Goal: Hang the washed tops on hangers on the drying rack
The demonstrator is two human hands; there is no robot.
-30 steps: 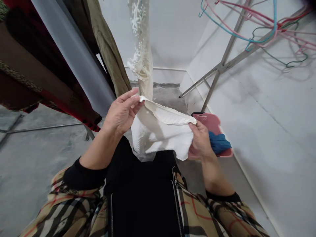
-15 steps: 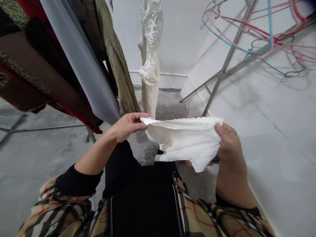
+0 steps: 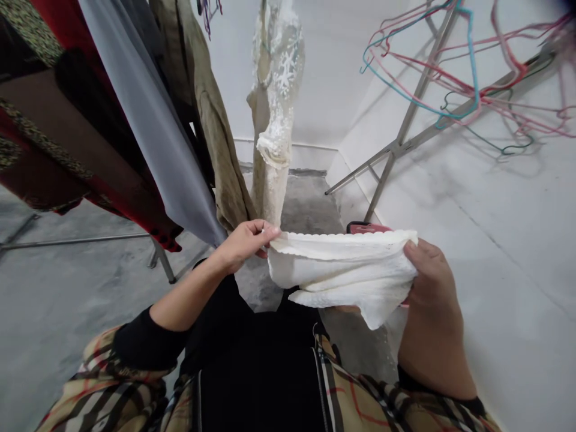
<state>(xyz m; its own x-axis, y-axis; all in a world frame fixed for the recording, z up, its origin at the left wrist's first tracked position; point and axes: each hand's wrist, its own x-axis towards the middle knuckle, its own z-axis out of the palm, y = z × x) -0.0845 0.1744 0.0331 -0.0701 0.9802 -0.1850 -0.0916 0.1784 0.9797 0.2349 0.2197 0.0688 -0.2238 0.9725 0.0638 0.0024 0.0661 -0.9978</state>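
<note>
A white, thin piece of clothing [image 3: 342, 270] with a scalloped upper edge is stretched between my hands in front of my lap; its exact kind does not show. My left hand [image 3: 245, 243] pinches its left upper corner between thumb and fingers. At the right upper corner, my right hand [image 3: 429, 270] grips the cloth with the thumb on top. The lower part hangs in loose folds, with one pointed end drooping. Just beyond it hangs a sheer white lace garment [image 3: 279, 120].
Hanging clothes, among them an olive garment [image 3: 211, 120] and a grey one [image 3: 153, 120], crowd the left. On the right, pink, red, blue and green hangers [image 3: 477, 90] hang on a metal rack [image 3: 393, 150] by the white wall. A reddish object [image 3: 369, 227] shows partly behind the cloth.
Both hands have shifted slightly right and lower in view, and the cloth's upper edge is pulled straighter. The reddish object behind it has come into view.
</note>
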